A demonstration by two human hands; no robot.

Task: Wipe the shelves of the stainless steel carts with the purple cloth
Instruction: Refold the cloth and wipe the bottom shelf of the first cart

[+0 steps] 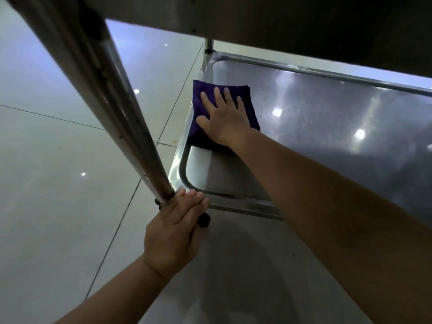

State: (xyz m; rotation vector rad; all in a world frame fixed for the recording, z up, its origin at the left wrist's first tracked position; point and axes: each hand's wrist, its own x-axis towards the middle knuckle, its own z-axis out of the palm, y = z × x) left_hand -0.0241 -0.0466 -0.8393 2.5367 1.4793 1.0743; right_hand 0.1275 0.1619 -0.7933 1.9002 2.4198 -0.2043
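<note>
Purple cloth (203, 106) lies folded against the left rim of the bottom shelf (327, 118), pinned flat under the right hand (225, 120) with fingers spread; unwiped steel stretches rightward from it. Left hand (174, 232) grips the cart post (131, 127).

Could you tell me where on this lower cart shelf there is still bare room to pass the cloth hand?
The lower shelf is bare from the purple cloth rightward to its far rim, and in the near corner between cloth and front rim. It is tight at the left rim, where the right hand presses the cloth, and at the corner post the left hand holds.
</note>
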